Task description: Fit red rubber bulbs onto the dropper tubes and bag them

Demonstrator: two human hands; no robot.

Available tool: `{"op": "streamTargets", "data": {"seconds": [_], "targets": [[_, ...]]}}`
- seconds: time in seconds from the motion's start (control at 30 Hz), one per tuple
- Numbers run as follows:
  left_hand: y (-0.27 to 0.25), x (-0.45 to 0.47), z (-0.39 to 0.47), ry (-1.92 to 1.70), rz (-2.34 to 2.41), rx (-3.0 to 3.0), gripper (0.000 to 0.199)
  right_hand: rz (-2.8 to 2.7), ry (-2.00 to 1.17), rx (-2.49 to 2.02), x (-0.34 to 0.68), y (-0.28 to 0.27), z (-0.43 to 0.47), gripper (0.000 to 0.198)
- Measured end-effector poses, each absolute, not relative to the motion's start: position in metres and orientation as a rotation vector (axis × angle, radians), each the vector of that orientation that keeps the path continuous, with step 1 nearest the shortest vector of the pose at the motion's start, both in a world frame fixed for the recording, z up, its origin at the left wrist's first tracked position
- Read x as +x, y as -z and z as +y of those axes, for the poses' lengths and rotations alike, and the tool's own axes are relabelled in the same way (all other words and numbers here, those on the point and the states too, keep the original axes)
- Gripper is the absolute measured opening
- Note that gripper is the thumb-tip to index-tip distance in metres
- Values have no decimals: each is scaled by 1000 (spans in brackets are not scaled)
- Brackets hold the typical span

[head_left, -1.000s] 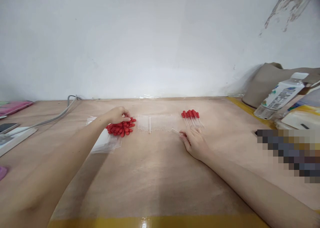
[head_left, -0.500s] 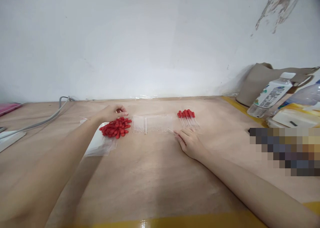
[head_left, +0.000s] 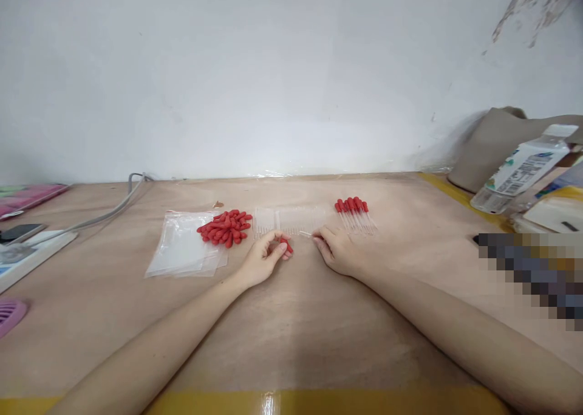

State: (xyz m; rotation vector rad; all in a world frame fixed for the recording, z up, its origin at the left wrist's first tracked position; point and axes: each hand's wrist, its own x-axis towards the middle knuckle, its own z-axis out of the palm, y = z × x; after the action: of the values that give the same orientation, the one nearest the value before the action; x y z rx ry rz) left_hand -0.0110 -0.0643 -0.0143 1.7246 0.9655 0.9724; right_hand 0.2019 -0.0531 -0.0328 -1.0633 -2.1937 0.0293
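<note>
Between the thumb and fingers of my left hand [head_left: 265, 258] is a red rubber bulb [head_left: 286, 244]. My right hand [head_left: 339, 251], a short way to its right, pinches a clear glass dropper tube [head_left: 306, 234] that points toward the left hand. Behind both hands lies a row of clear glass tubes [head_left: 296, 219], partly covered by my left fingers. A heap of loose red bulbs [head_left: 225, 228] sits left of that row. To the right, several droppers fitted with red bulbs [head_left: 353, 211] lie side by side.
Clear plastic bags [head_left: 182, 248] lie under and left of the heap. A grey cable [head_left: 109, 211] runs to a white power strip [head_left: 39, 260] at left, near a purple object [head_left: 10, 316]. At right stand a plastic bottle [head_left: 521, 171] and a beige bag [head_left: 478, 147].
My left hand has come from behind the red heap to the middle, now with a red bulb in it. My right hand still holds the glass tube. The view has shifted slightly left.
</note>
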Motion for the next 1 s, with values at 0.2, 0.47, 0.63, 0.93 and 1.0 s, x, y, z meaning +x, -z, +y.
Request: {"op": "streamTargets", "data": {"seconds": [0.2, 0.47, 0.63, 0.93, 1.0], "targets": [[16, -11, -64, -993, 1094, 1681, 26, -2253, -27, -959, 199, 33, -57, 13], [18, -11, -63, -1016, 1057, 1737, 21, -2274, -3, -905, 199, 31, -61, 15], [23, -12, -59, -1025, 1078, 1823, 21, -2297, -12, -867, 198, 31, -63, 17], [20, -13, -63, -951, 1098, 2041, 18, -2334, -165, -858, 201, 25, -60, 22], [18, -13, -65, -913, 1082, 2085, 17, -2365, -180, -864, 203, 21, -60, 24]]}}
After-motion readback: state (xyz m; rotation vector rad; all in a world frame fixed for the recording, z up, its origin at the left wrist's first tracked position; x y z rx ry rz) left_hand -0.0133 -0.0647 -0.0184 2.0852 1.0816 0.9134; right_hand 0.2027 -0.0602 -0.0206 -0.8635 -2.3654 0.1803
